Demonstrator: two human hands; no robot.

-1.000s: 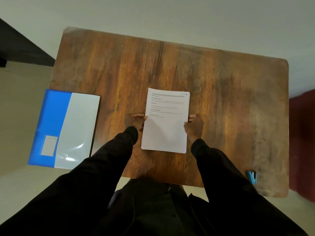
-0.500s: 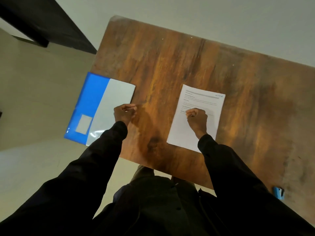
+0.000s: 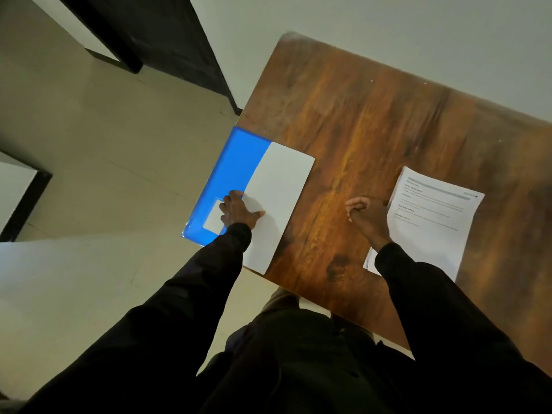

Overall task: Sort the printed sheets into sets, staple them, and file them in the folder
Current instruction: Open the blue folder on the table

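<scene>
While the left hand [image 3: 239, 212] lies flat with its fingers spread on the folder [image 3: 277, 180], pressing on the glossy cover, the right hand [image 3: 369, 218] hangs over bare wood with its fingers curled in, gripping nothing that shows. The folder is a thin plastic rectangle, bright blue along its left part and pale grey-white on the right, with a small pale label [image 3: 212, 222] half hidden under the left palm. It sits at the table's left edge, its blue side jutting out over the floor. The printed sheets [image 3: 430, 222] form a neat white stack to the right, just beside the right hand; the black sleeve [image 3: 418, 282] covers their near left corner. The table [image 3: 358, 115] is streaked reddish-brown wood with rounded corners. Pale floor tiles [image 3: 104, 144] spread to the left, with dark furniture [image 3: 155, 31] at the far left.
</scene>
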